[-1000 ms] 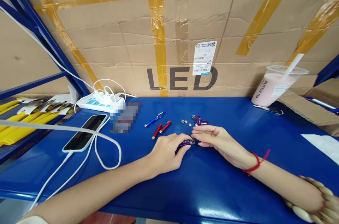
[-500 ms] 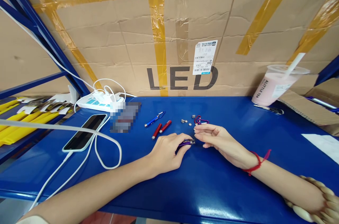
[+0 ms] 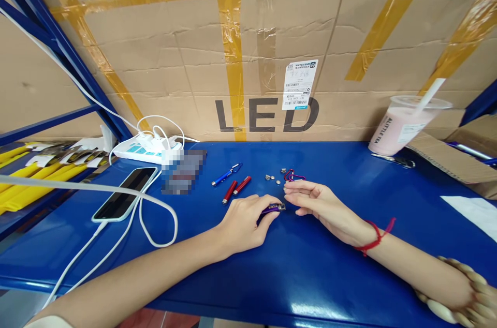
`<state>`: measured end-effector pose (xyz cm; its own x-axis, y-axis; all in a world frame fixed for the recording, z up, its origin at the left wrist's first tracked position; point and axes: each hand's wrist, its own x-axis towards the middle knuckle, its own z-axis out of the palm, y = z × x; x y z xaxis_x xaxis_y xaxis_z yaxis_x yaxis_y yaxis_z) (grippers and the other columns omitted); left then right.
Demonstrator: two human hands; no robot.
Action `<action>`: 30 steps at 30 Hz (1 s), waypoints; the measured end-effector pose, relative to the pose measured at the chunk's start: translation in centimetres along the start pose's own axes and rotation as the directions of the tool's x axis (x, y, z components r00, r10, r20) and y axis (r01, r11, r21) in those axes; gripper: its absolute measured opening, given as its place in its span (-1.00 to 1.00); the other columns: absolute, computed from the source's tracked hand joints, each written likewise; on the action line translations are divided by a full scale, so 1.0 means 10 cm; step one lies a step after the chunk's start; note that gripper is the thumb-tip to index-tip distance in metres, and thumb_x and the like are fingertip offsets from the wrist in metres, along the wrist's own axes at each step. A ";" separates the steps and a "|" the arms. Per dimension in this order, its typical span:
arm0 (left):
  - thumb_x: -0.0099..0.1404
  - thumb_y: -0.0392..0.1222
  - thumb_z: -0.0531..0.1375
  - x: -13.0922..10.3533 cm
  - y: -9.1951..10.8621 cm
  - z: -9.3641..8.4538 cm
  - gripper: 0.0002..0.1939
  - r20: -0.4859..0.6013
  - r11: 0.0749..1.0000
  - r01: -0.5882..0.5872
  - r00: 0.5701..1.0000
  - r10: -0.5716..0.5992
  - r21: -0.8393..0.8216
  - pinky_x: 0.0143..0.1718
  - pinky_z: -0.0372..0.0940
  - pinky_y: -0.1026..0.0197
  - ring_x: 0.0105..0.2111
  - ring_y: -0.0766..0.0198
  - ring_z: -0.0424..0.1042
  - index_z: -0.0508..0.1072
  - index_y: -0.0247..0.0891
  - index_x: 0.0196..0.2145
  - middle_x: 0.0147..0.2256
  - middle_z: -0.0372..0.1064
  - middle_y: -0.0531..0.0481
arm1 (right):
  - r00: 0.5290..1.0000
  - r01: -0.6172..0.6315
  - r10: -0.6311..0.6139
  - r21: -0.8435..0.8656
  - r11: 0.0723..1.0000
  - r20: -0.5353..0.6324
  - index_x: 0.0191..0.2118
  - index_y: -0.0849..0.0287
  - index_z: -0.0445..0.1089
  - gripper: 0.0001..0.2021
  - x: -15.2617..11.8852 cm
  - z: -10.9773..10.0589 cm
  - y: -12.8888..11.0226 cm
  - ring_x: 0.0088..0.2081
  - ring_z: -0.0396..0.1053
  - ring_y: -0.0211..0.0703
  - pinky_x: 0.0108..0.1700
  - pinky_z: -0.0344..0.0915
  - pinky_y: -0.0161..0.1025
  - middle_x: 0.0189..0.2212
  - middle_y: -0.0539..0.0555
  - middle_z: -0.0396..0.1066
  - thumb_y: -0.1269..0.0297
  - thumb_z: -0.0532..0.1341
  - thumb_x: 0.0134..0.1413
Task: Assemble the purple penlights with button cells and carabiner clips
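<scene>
Nearest me, the front edge of the shiny blue table [image 3: 295,276] runs below both forearms, with a broad bare stretch between it and the hands. The left hand [image 3: 244,224] has a slim purple metal tube [image 3: 272,208] clamped between thumb and fingers, its silver end pointing towards the right hand [image 3: 330,209]. That one hovers just beside the tube, fingers loosely bent and a little apart — if something tiny sits between the tips, I can't make it out from here.

Off to the left, a phone in a pale case [image 3: 126,194] lies with a white cable [image 3: 176,224] looping beside it, so that side is crowded. On the right, a white paper sheet [image 3: 471,214] lies well apart from the hand, with open blue surface between.

Beyond the left hand are two short red metal tubes [image 3: 229,192], then a blue metal tube with a clip [image 3: 222,178]. Small silver pieces [image 3: 273,177] lie scattered beside a red clip [image 3: 289,175] and a purple clip [image 3: 297,178], just past the right fingertips. Along the back edge stand a white power strip [image 3: 143,153] and a pink drink cup [image 3: 402,123], before the taped brown carton [image 3: 186,59].
</scene>
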<state>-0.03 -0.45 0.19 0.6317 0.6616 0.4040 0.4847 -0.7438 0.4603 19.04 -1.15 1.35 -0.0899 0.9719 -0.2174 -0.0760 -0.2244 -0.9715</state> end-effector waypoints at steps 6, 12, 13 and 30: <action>0.30 -0.26 0.04 0.00 0.01 -0.01 -0.85 0.001 1.000 0.001 1.000 -0.001 -0.007 -0.29 0.30 0.26 -0.32 0.26 0.43 0.36 -0.21 -0.19 -0.27 0.45 0.06 | 1.000 0.006 -0.006 0.008 1.000 0.008 -0.25 0.16 0.47 -0.64 0.02 -0.02 0.02 -0.21 0.39 -0.18 -0.49 0.34 -0.49 -0.26 0.05 0.44 0.24 0.40 -0.30; 0.31 -0.26 0.05 -0.01 -0.01 0.00 -0.84 -0.001 1.000 0.002 1.000 -0.002 -0.005 -0.32 0.29 0.28 -0.33 0.27 0.43 0.36 -0.19 -0.17 -0.28 0.45 0.06 | 1.000 0.007 -0.008 0.022 1.000 0.026 -0.26 0.15 0.47 -0.68 0.02 -0.02 0.02 -0.26 0.39 -0.25 -0.50 0.32 -0.53 -0.28 0.02 0.44 0.26 0.40 -0.27; 0.31 -0.27 0.04 -0.02 -0.01 0.01 -0.84 0.002 1.000 0.001 1.000 -0.001 -0.007 -0.31 0.29 0.27 -0.32 0.27 0.42 0.36 -0.19 -0.17 -0.28 0.45 0.07 | 1.000 0.005 -0.005 0.024 1.000 0.024 -0.27 0.15 0.47 -0.68 0.02 -0.02 0.02 -0.26 0.39 -0.26 -0.50 0.31 -0.53 -0.29 0.02 0.44 0.26 0.40 -0.27; 0.30 -0.24 0.06 -0.01 0.00 0.00 -0.84 0.012 0.999 0.033 0.999 -0.033 0.000 -0.31 0.29 0.26 -0.33 0.26 0.43 0.37 -0.19 -0.17 -0.29 0.45 0.07 | 0.998 -0.002 0.000 0.045 0.999 0.056 -0.28 0.16 0.49 -0.69 -0.01 0.01 -0.01 -0.21 0.40 -0.16 -0.51 0.34 -0.50 -0.29 0.06 0.45 0.23 0.39 -0.27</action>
<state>-0.11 -0.54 0.17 0.6230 0.6843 0.3791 0.5047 -0.7218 0.4735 19.00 -1.20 1.48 -0.1456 0.9664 -0.2117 -0.1205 -0.2297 -0.9658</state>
